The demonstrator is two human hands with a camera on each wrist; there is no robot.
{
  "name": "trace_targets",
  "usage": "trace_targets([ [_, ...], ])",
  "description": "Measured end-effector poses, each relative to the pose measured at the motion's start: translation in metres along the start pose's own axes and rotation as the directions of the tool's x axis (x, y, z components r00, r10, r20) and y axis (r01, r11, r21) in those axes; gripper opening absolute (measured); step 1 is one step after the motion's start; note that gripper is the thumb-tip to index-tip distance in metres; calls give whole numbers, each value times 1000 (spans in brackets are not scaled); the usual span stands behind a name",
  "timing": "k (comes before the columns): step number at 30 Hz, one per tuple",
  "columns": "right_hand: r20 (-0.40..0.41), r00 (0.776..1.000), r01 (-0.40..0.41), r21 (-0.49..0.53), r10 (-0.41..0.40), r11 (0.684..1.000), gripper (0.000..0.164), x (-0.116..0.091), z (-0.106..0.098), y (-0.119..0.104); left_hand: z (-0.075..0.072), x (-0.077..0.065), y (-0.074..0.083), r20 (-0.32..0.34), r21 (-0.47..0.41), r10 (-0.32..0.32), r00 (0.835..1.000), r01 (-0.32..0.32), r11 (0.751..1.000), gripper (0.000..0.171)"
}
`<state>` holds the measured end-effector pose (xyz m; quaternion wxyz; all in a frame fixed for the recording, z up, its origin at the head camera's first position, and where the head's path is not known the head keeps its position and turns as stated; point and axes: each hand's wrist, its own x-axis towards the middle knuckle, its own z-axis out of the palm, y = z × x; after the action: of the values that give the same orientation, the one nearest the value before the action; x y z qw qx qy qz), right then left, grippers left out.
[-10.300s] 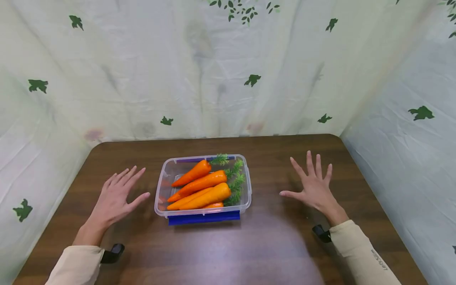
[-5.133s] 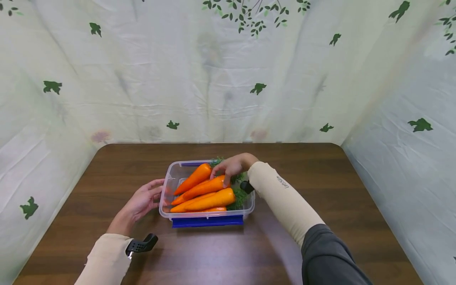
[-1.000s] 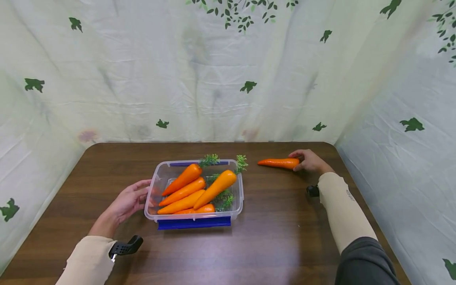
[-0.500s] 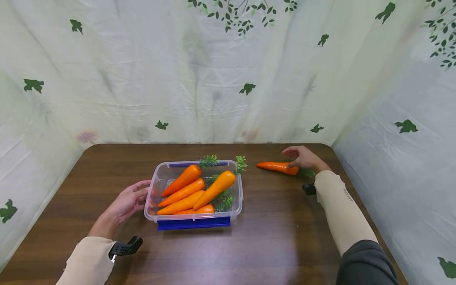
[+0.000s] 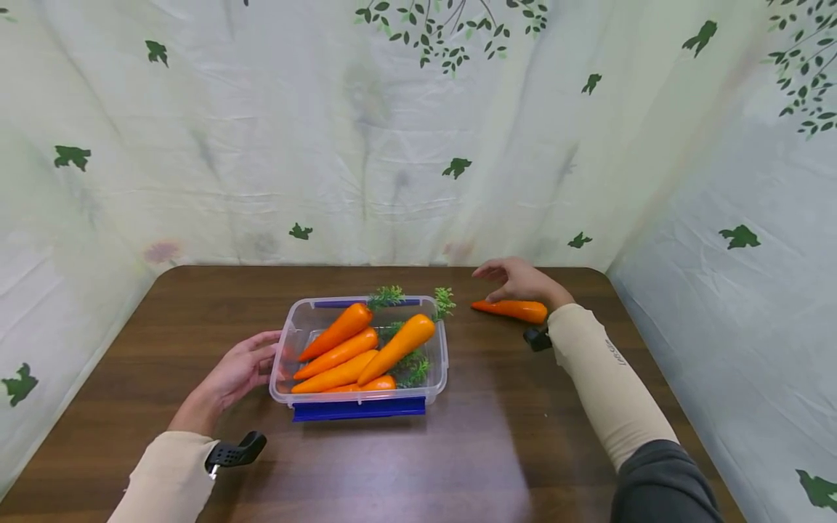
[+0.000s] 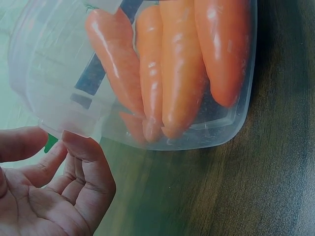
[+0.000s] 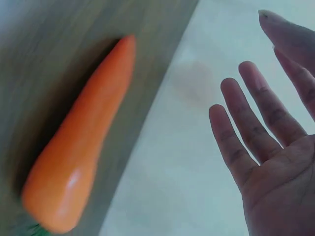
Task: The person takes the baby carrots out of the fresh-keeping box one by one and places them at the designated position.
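A clear plastic container [image 5: 285,385] with blue clips holds several orange carrots [image 5: 333,354] with green tops. One carrot lies slanted over the others, its leafy top reaching past the right rim. My left hand [image 5: 238,374] rests its loosely bent fingertips against the container's left side; the left wrist view shows these fingers [image 6: 91,164] at the container's edge. To the right, a single carrot [image 5: 523,311] lies on the table, pointing left. Above its tip hovers my right hand [image 5: 516,280], holding nothing. Its fingers are spread apart from that carrot [image 7: 81,142] in the right wrist view.
The brown wooden table [image 5: 392,465] has rounded back corners. A pale curtain [image 5: 366,145] with green leaf and bird shapes hangs behind it and along both sides. Another blue clip [image 5: 366,301] lies along the container's back edge.
Earlier, my right hand reached into the container, and a carrot was then set on the table. It has since let go and moved left over the carrot. My left hand stays at the container.
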<state>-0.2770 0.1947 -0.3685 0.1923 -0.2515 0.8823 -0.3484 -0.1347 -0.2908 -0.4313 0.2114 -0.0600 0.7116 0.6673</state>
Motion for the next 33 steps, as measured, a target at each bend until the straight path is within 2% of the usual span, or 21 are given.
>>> trace_targets([
  [5, 53, 995, 89, -12, -88, 996, 49, 12, 10, -25, 0, 2, 0, 1, 2, 5, 1000, -5, 1000, 58],
  [11, 132, 972, 196, 11, -196, 981, 51, 24, 25, -53, 1, 3, 0, 1, 9, 6, 1000, -6, 1000, 58],
  [17, 238, 943, 253, -57, -233, 966, 48, 38, 44, -78, 2, 2, 0, -3, -14, 11, 1000, -11, 1000, 56],
  [23, 320, 920, 285, -157, -224, 945, 41, 48, 61, -93, 2, 2, 0, -4, -28, 20, 1000, -20, 999, 56],
  [28, 360, 916, 273, -244, -175, 931, 42, 52, 72, -98, 1, 1, 0, -6, -18, 16, 1000, -16, 1000, 56],
  [33, 385, 914, 270, -335, -130, 903, 41, 53, 80, -100, 1, -1, -1, -13, -5, 8, 1000, -8, 1000, 57],
])
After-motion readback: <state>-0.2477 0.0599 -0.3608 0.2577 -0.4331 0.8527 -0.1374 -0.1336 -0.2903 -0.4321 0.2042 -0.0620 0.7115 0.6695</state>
